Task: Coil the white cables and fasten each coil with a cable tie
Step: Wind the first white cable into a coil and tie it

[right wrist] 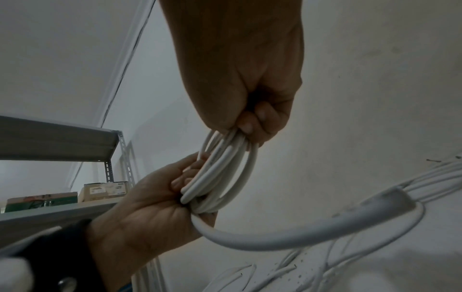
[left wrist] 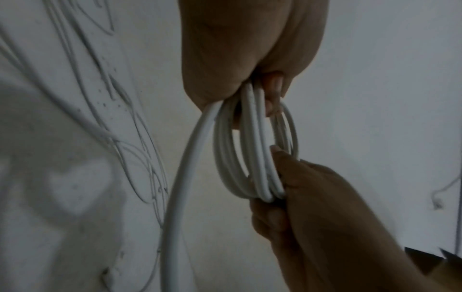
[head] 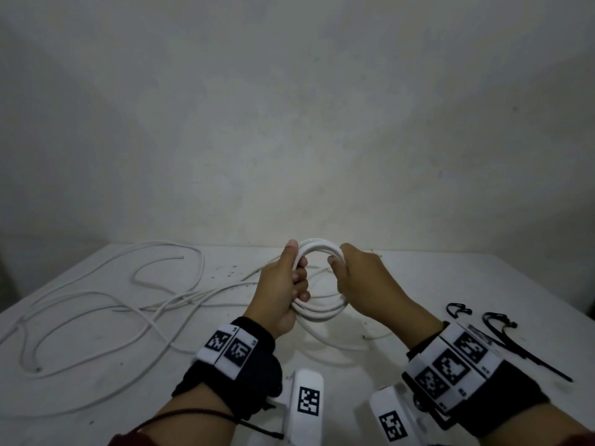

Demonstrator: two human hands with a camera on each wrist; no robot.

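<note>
A coil of white cable (head: 322, 312) with several loops stands upright above the table, held between both hands. My left hand (head: 289, 284) grips its left side with thumb on top and fingers curled through the ring. My right hand (head: 349, 272) grips the right side. In the left wrist view the left hand (left wrist: 245, 59) and the right hand (left wrist: 312, 207) clamp the coil (left wrist: 255, 148), and a tail (left wrist: 180, 197) runs down from it. The right wrist view shows the same grip on the coil (right wrist: 225, 173). Two black cable ties (head: 458, 309) (head: 512, 324) lie at the right.
Loose white cables (head: 96, 300) sprawl in wide loops over the left half of the white table (head: 450, 278). A bare wall stands behind the table. A grey metal shelf (right wrist: 57, 138) with boxes (right wrist: 105, 190) shows in the right wrist view.
</note>
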